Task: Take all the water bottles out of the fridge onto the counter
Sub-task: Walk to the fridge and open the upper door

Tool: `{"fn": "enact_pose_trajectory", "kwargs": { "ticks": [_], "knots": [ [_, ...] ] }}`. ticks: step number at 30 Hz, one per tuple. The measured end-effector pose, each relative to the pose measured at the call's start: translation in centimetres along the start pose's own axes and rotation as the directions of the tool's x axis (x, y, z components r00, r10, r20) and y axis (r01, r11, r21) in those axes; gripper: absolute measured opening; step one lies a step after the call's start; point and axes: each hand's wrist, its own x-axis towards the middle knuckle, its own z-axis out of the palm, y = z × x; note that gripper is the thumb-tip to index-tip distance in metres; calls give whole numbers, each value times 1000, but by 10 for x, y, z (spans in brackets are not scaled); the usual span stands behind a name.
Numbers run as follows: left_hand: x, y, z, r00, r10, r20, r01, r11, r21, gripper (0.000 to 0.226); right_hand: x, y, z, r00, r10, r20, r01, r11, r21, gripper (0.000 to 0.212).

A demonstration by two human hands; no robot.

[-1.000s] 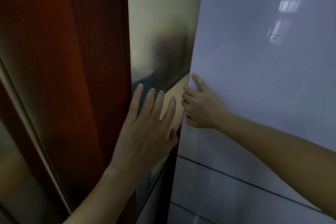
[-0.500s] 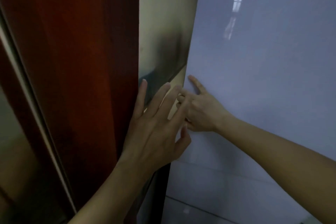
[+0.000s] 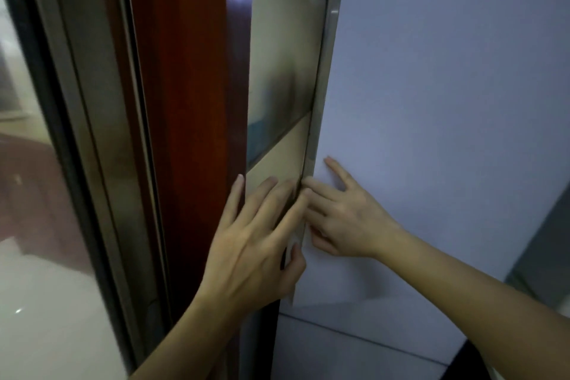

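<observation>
The fridge door (image 3: 431,102) is a pale lilac-white panel that fills the right side, with a metal strip (image 3: 324,71) along its left edge. My left hand (image 3: 256,244) grips that edge, its fingers tucked behind it and its thumb on the front. My right hand (image 3: 342,219) lies on the door face right beside the edge, fingers spread, fingertips touching the left hand's. The lower fridge door (image 3: 354,358) sits shut below a dark seam. No water bottles and no fridge interior are in view.
A dark red wooden post (image 3: 185,102) stands close on the left of the fridge. Between them shows a beige and grey wall (image 3: 277,86). Further left is a metal-framed glass door (image 3: 46,225).
My left hand has slid right from the wall gap onto the fridge door's edge and closed on it. The right hand has stayed at the edge. The metal strip now shows.
</observation>
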Motion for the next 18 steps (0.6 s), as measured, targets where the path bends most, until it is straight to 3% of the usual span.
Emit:
{"fn": "enact_pose_trajectory", "kwargs": {
  "ticks": [7,13,18],
  "knots": [
    [-40,28,-46,995,-40,90,39,999,12,63,-52,-44,-82,995,83,-63,-83,997,9,27],
    [-67,54,-72,992,-24,121,29,999,-39,65,-96,-83,-144,971,234,-51,-238,969,-72,21],
    [-76,79,-81,992,-8,129,23,993,-115,65,-133,-103,-182,931,362,-50,-365,925,-109,30]
  ]
}}
